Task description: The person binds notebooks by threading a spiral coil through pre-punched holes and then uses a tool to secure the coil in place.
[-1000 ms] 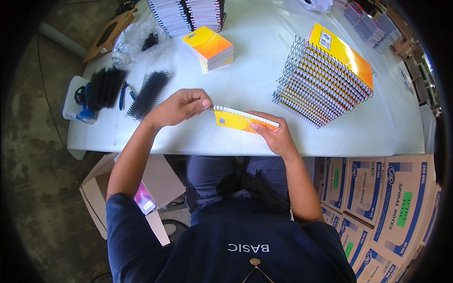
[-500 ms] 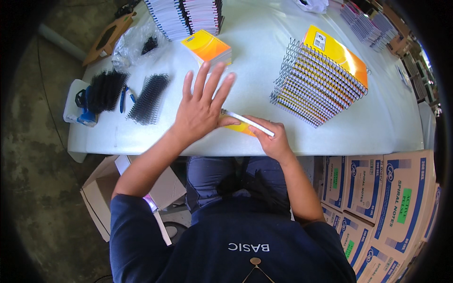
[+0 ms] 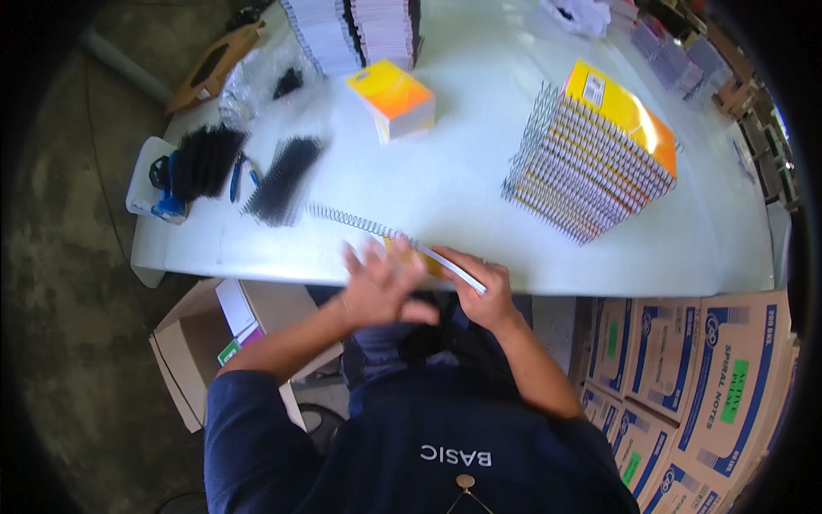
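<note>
My right hand grips a small yellow-covered notebook at the table's front edge, its white page edge turned up. From the notebook's far left end a dark spiral binding coil sticks out to the left, partly in the page edge. My left hand hovers beside the coil and notebook, fingers spread and blurred by motion, with nothing seen in it. Loose black coils lie in a bunch to the left, with a darker bunch by a white tray.
Coil-bound yellow notebooks stand in a tall stack at right. Farther back are a small yellow-orange pad stack and tall paper stacks. A blue-handled tool lies at left. Cartons fill the lower right; an open box sits lower left.
My left hand has dropped from above the notebook toward me. The long coil now shows, reaching left from the notebook. My right hand still holds the notebook, slightly lower; the view has shifted a little.
</note>
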The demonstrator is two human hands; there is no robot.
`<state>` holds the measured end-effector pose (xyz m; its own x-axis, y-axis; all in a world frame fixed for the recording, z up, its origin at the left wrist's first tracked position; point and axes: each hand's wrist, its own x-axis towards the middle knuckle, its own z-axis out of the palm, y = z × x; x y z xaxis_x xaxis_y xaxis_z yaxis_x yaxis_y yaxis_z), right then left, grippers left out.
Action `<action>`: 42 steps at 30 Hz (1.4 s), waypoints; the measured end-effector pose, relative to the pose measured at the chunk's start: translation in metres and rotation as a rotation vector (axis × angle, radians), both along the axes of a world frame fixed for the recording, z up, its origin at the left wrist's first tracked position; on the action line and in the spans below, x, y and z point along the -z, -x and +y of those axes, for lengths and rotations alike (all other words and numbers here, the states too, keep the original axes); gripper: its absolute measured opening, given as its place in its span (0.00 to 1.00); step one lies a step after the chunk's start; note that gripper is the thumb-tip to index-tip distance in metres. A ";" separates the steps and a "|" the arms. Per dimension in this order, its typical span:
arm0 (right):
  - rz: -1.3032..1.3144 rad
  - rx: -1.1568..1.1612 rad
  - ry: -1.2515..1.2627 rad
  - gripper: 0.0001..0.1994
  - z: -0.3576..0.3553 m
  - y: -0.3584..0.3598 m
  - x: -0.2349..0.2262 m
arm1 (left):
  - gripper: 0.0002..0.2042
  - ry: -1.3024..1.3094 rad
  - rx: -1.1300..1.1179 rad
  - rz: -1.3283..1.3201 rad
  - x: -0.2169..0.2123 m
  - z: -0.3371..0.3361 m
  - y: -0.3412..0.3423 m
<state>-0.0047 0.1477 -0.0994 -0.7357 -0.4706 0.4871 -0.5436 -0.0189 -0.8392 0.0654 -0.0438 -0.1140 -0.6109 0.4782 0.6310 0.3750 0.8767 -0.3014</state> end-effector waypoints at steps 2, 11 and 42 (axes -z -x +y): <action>0.025 -0.064 -0.074 0.15 -0.005 -0.011 -0.002 | 0.54 -0.119 -0.170 0.071 -0.016 -0.027 0.023; 0.157 -0.075 -0.090 0.21 -0.007 -0.009 0.005 | 0.56 -0.168 0.004 0.066 -0.021 -0.001 0.009; -0.078 -0.157 -0.095 0.15 -0.014 0.011 0.009 | 0.42 -0.336 0.128 -0.415 -0.010 0.037 0.022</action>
<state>-0.0154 0.1340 -0.1082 -0.6834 -0.6240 0.3790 -0.4731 -0.0169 -0.8808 0.0430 -0.0070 -0.1044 -0.7912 0.3787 0.4801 0.5129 0.8386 0.1837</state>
